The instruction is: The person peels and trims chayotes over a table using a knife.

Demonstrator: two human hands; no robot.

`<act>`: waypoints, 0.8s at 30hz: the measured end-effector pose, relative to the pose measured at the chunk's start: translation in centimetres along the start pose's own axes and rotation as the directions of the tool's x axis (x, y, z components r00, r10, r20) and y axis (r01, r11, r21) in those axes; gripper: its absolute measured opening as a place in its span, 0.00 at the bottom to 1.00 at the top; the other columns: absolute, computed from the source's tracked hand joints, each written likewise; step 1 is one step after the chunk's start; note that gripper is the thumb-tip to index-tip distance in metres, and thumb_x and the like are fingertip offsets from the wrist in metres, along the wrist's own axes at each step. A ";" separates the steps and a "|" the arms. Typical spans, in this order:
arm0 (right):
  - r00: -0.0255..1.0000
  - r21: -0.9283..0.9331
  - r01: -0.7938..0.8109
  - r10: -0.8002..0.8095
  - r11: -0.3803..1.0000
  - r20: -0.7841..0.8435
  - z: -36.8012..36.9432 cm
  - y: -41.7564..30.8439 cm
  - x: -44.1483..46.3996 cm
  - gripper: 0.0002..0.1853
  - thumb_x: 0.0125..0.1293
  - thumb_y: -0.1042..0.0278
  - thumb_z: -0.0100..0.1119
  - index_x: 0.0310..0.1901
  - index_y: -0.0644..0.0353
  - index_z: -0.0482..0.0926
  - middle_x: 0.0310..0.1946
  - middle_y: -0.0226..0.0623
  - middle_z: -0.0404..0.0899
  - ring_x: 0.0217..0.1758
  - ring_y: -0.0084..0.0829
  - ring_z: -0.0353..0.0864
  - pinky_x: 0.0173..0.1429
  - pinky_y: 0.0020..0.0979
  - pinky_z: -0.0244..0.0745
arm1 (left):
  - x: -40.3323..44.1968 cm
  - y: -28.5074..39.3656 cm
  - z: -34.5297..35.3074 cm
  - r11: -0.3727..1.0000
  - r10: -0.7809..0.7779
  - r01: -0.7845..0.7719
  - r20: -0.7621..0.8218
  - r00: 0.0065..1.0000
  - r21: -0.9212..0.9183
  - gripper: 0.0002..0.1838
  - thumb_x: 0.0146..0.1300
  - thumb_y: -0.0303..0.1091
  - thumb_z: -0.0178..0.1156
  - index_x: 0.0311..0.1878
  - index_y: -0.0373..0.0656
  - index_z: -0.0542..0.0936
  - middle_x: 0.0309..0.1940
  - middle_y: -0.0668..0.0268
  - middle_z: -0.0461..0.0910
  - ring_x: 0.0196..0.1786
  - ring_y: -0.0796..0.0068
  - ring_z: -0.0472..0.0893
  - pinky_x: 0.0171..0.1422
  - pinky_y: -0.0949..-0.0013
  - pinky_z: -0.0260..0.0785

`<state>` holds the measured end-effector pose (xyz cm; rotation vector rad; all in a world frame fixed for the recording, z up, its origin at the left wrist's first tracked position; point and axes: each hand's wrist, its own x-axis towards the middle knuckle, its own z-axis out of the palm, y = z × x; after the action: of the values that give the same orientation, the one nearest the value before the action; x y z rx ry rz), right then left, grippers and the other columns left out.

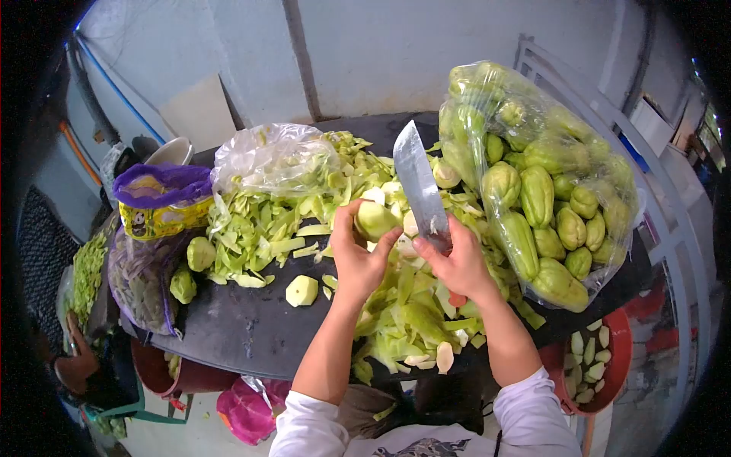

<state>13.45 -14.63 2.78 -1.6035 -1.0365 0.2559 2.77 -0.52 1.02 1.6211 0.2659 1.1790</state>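
Note:
My left hand (359,251) grips a pale green chayote (375,221) above the middle of the dark table (228,327). Close on its right, my right hand (455,259) holds a wide-bladed knife (417,179), its blade pointing up and away and its orange handle end showing below the palm. Under and around both hands lies a heap of green peelings (403,312), with some pale peeled pieces among them. Left of my left forearm, a cut chayote piece (301,291) rests on the table.
A large clear bag (541,190) of chayotes stands at the right. At the left are a purple mesh bag (148,278) and a crumpled plastic bag (274,160). Red buckets (620,358) sit below the table edge. Another person's hand (76,358) shows at far left.

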 end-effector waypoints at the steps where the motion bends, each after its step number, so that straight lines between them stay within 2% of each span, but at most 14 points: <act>1: 1.000 -0.003 -0.002 0.002 1.000 -0.002 -0.1 0.0 0.0 0.23 0.62 0.55 0.70 0.46 0.65 0.74 0.28 0.36 0.81 0.27 0.27 0.79 0.33 0.32 0.74 | 0.0 -0.1 0.0 1.000 -0.001 0.001 0.002 1.000 -0.004 0.30 0.52 0.20 0.74 0.56 0.40 0.70 0.46 0.66 0.74 0.44 0.76 0.78 0.50 0.72 0.72; 3: 0.999 0.140 -0.035 0.030 0.990 0.038 -0.3 0.1 -0.1 0.24 0.61 0.52 0.71 0.45 0.64 0.75 0.27 0.31 0.79 0.28 0.22 0.76 0.32 0.30 0.72 | 0.0 0.0 -0.2 0.911 0.172 -0.172 0.034 0.985 0.376 0.28 0.48 0.20 0.76 0.51 0.38 0.72 0.42 0.65 0.75 0.44 0.75 0.77 0.50 0.71 0.71; 4: 0.999 0.140 -0.036 0.030 0.989 0.038 -0.4 0.0 -0.1 0.24 0.61 0.52 0.71 0.45 0.64 0.75 0.27 0.31 0.79 0.28 0.22 0.76 0.32 0.30 0.72 | 0.1 0.5 0.0 0.885 0.252 -0.240 0.023 0.968 0.399 0.27 0.43 0.19 0.77 0.46 0.37 0.74 0.39 0.63 0.75 0.42 0.70 0.78 0.47 0.70 0.71; 7: 0.997 0.039 -0.026 0.023 0.999 0.071 -0.7 0.1 0.0 0.25 0.60 0.51 0.72 0.45 0.64 0.75 0.27 0.28 0.79 0.29 0.19 0.75 0.33 0.28 0.72 | 0.1 1.0 0.1 0.857 0.294 -0.296 0.071 0.953 0.422 0.26 0.41 0.19 0.77 0.45 0.37 0.76 0.39 0.60 0.77 0.41 0.63 0.79 0.45 0.67 0.72; 10: 0.999 0.141 -0.012 0.007 0.990 0.039 -0.1 0.3 0.0 0.28 0.56 0.55 0.76 0.49 0.65 0.74 0.31 0.29 0.79 0.30 0.19 0.76 0.34 0.26 0.74 | -0.2 0.8 0.1 0.876 0.264 -0.301 0.148 0.953 0.377 0.26 0.41 0.20 0.76 0.46 0.38 0.78 0.40 0.59 0.79 0.42 0.61 0.81 0.44 0.66 0.73; 12: 0.998 0.395 0.043 -0.026 0.917 -0.050 0.1 -0.1 0.1 0.33 0.51 0.63 0.80 0.53 0.65 0.70 0.37 0.30 0.78 0.34 0.21 0.77 0.38 0.26 0.77 | -0.2 1.1 0.1 0.879 0.257 -0.318 0.208 0.944 0.356 0.27 0.41 0.20 0.76 0.48 0.39 0.78 0.40 0.59 0.80 0.42 0.61 0.81 0.44 0.66 0.73; 13: 0.998 0.390 0.042 -0.021 0.920 -0.058 -0.3 -0.3 0.1 0.33 0.51 0.63 0.80 0.53 0.65 0.70 0.37 0.30 0.78 0.34 0.21 0.77 0.38 0.26 0.77 | -0.2 1.3 0.1 0.881 0.245 -0.329 0.266 0.932 0.341 0.27 0.42 0.20 0.76 0.49 0.39 0.79 0.41 0.58 0.81 0.42 0.62 0.82 0.45 0.66 0.74; 15: 0.996 0.180 0.036 -0.020 0.983 -0.091 -1.4 -0.8 0.0 0.38 0.47 0.70 0.82 0.57 0.64 0.66 0.42 0.32 0.76 0.39 0.22 0.79 0.42 0.28 0.79 | -0.3 2.1 -0.1 0.900 0.183 -0.303 0.360 0.915 0.313 0.30 0.45 0.21 0.75 0.55 0.40 0.77 0.45 0.57 0.80 0.44 0.55 0.81 0.47 0.63 0.74; 16: 0.997 0.375 0.016 0.014 0.927 -0.078 -1.3 0.0 0.2 0.40 0.47 0.71 0.81 0.58 0.63 0.64 0.44 0.33 0.75 0.43 0.23 0.79 0.46 0.28 0.80 | -0.3 2.7 0.0 0.927 0.109 -0.239 0.400 0.910 0.290 0.30 0.46 0.21 0.74 0.56 0.40 0.77 0.46 0.56 0.80 0.44 0.55 0.81 0.47 0.63 0.74; 19: 0.996 0.394 0.018 0.018 0.919 -0.089 -1.8 0.4 0.3 0.41 0.46 0.71 0.82 0.59 0.62 0.63 0.47 0.34 0.74 0.44 0.24 0.79 0.49 0.29 0.79 | -0.6 2.1 0.2 0.959 -0.006 -0.129 0.474 0.881 0.253 0.33 0.50 0.22 0.73 0.63 0.40 0.75 0.49 0.57 0.81 0.46 0.59 0.82 0.51 0.65 0.74; 21: 0.995 0.396 0.053 -0.014 0.917 -0.101 -2.0 1.0 0.7 0.41 0.46 0.73 0.80 0.59 0.62 0.63 0.48 0.34 0.74 0.46 0.25 0.79 0.51 0.30 0.79 | -1.1 1.8 0.4 0.980 -0.163 0.197 0.474 0.865 -0.024 0.36 0.52 0.23 0.73 0.66 0.38 0.71 0.49 0.60 0.82 0.49 0.66 0.81 0.56 0.65 0.73; 22: 0.993 0.401 0.085 -0.045 0.912 -0.108 -2.1 1.1 0.8 0.40 0.47 0.75 0.79 0.60 0.61 0.63 0.49 0.34 0.74 0.48 0.26 0.79 0.53 0.31 0.78 | -1.0 2.1 0.3 0.981 -0.158 0.194 0.478 0.864 -0.027 0.36 0.52 0.23 0.73 0.66 0.38 0.71 0.49 0.60 0.82 0.49 0.66 0.81 0.56 0.65 0.73; 23: 0.992 0.397 0.090 -0.048 0.913 -0.114 -2.2 1.0 0.7 0.40 0.47 0.75 0.79 0.60 0.61 0.63 0.49 0.34 0.74 0.48 0.26 0.79 0.53 0.31 0.78 | -0.7 2.8 -0.1 0.936 -0.214 0.326 0.524 0.824 -0.130 0.39 0.52 0.22 0.73 0.68 0.37 0.69 0.48 0.62 0.81 0.50 0.69 0.81 0.58 0.67 0.72; 24: 0.997 0.543 0.045 -0.006 0.839 -0.074 -2.3 0.5 0.7 0.40 0.48 0.78 0.77 0.61 0.61 0.63 0.50 0.34 0.74 0.50 0.27 0.78 0.55 0.32 0.78 | -0.5 3.3 -0.3 0.864 -0.257 0.452 0.576 0.776 -0.222 0.41 0.51 0.22 0.73 0.70 0.36 0.67 0.47 0.63 0.81 0.51 0.72 0.80 0.60 0.69 0.72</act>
<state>15.55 -15.65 3.36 -1.0692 -0.8319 0.4326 1.06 -2.03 3.43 1.4253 0.0000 0.4141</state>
